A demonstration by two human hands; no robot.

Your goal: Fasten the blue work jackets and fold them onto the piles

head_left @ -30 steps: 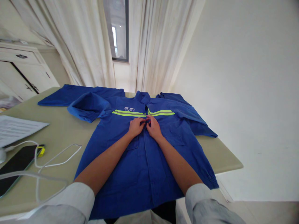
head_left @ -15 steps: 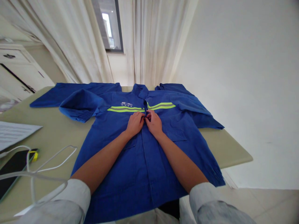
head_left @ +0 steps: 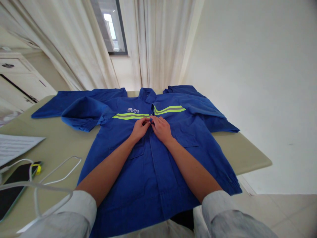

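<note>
A blue work jacket [head_left: 131, 195] lies front side up, with its collar at the far end and a yellow-green reflective stripe [head_left: 170, 110] across the chest. Just below the stripe, my left hand [head_left: 140, 129] pinches the edge of the front opening. Close beside it, my right hand [head_left: 161, 128] grips the other side of the placket [head_left: 156, 155], fingers bent inward. The fingertips of both hands meet at the opening, and whatever small fastener is between them is hidden. Above the hands the opening gapes a little up to the collar [head_left: 147, 95].
Folded blue cloth [head_left: 76, 100] lies along the table's far side. On the left are a printed sheet [head_left: 17, 147], a dark phone [head_left: 15, 188] and a loose white cable [head_left: 61, 178]. The table [head_left: 247, 158] ends near a white wall at right.
My hands have shifted slightly up the front opening, and my right fingers have folded down closer over it. The view has tilted a little.
</note>
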